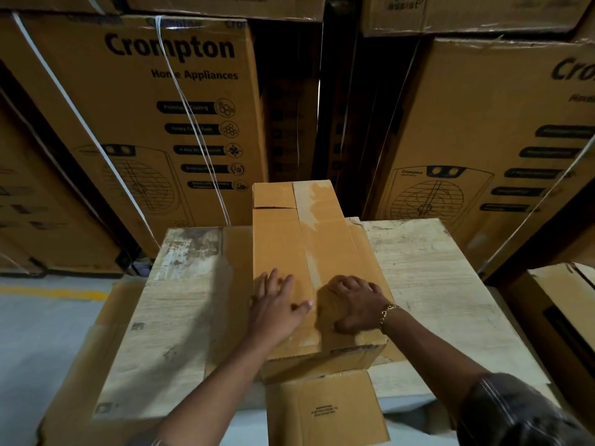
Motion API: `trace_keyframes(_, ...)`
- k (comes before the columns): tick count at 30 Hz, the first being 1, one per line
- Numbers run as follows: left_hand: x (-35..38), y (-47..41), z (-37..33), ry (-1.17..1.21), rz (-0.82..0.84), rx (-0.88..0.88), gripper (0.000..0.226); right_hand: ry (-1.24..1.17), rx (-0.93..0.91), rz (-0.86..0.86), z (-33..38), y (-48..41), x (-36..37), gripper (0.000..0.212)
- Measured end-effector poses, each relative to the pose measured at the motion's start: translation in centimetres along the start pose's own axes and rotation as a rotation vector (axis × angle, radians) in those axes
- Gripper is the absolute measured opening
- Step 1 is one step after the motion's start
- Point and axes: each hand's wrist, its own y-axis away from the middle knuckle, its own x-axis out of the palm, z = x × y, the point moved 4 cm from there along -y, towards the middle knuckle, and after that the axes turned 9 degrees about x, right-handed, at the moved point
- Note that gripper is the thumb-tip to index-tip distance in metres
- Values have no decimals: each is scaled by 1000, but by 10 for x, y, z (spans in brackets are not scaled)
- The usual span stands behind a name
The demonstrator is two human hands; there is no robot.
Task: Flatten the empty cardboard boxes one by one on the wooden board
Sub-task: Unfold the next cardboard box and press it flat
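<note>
A long brown cardboard box (289, 239) lies lengthwise on the pale wooden board (428, 284), reaching past the board's far edge. Worn tape runs along its top, and a far flap is partly torn loose. Its near end still stands up as a low wall. My left hand (277, 309) lies flat on the box top with fingers spread. My right hand (355, 304) rests beside it on the tape strip, fingers bent downward against the cardboard. Under the box lies more flat cardboard (325, 410), sticking out toward me.
Tall strapped Crompton cartons stand at the back left (145, 123) and back right (483, 140), a dark gap between them. Another carton (560, 310) sits to the right of the board. Flat cardboard (74, 365) lies under the board's left side, on grey floor with a yellow line (54, 292).
</note>
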Motion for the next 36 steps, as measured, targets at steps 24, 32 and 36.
trace_keyframes(24,-30,-67,12,169,28,-238,87,-152,86,-126,46,-3,-13,81)
trace_keyframes(32,-38,-67,22,239,3,-247,83,-192,57,-210,43,49,-28,73)
trace_keyframes(36,-41,-63,27,246,-13,-250,82,-88,18,-314,47,96,-39,48)
